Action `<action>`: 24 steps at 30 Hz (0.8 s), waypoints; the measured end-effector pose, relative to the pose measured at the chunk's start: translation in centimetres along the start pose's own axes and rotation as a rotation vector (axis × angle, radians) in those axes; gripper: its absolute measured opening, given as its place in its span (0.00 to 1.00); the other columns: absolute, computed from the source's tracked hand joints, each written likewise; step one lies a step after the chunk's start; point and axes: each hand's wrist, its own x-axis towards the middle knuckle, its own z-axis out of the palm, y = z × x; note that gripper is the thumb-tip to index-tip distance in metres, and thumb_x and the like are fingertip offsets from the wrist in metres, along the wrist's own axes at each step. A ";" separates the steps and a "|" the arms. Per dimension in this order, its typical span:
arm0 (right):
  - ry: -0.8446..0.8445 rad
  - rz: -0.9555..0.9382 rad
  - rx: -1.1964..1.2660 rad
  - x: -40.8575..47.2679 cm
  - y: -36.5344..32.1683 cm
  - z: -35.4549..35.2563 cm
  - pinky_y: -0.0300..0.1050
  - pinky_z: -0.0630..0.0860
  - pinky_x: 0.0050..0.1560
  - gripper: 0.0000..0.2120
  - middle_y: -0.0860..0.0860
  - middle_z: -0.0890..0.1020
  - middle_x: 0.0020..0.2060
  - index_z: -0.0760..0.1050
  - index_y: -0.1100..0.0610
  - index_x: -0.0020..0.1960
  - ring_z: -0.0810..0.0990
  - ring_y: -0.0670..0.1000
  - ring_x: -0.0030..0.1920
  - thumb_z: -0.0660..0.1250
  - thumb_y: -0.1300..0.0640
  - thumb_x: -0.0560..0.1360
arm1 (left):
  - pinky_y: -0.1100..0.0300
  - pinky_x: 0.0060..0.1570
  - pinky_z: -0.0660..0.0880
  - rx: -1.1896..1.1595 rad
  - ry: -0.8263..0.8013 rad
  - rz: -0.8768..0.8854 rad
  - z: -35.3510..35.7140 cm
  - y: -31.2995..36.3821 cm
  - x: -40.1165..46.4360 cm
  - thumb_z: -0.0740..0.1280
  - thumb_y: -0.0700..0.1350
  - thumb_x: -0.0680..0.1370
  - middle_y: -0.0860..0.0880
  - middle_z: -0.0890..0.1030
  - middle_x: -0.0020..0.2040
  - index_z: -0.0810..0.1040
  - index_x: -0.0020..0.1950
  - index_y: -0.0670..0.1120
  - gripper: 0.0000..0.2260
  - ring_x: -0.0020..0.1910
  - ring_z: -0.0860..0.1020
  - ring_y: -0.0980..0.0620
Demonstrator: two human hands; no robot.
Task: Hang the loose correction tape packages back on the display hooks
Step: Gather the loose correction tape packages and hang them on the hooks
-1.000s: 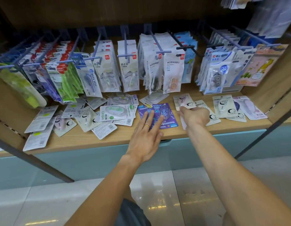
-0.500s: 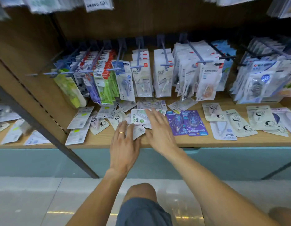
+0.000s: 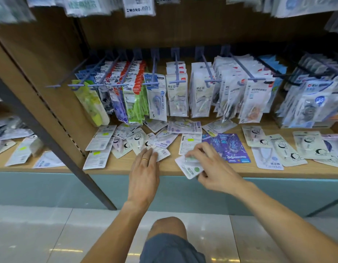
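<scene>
Several loose correction tape packages [image 3: 137, 141] lie flat on the wooden shelf [image 3: 115, 168] under a row of blue display hooks [image 3: 175, 73] that carry hanging packs. My right hand [image 3: 211, 168] grips a white package with a green tape [image 3: 190, 167] at the shelf's front edge, lifted and tilted. My left hand [image 3: 145, 169], with a ring on one finger, lies flat with straight fingers touching a white package [image 3: 162, 153] near the shelf front. A purple card package [image 3: 228, 147] lies just right of my right hand.
A slanted dark metal post [image 3: 56, 147] crosses the shelf's left side. More packages hang from the level above [image 3: 139, 6]. The neighbouring bay at left holds further loose packs [image 3: 22, 150]. My knee [image 3: 168, 224] shows below over the pale tiled floor.
My right hand has curled round the green-tape package and drawn it to the shelf's front edge. My left hand has slid forward onto a white package. The view has shifted slightly upward.
</scene>
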 end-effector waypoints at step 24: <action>-0.047 0.467 -0.580 4.2 -0.8 -0.8 0.55 0.71 0.61 0.16 0.57 0.78 0.60 0.75 0.60 0.64 0.76 0.61 0.60 0.62 0.55 0.79 | 0.43 0.65 0.76 -0.014 0.023 -0.014 -0.4 2.2 -0.7 0.65 0.41 0.79 0.35 0.79 0.65 0.79 0.60 0.40 0.11 0.65 0.77 0.34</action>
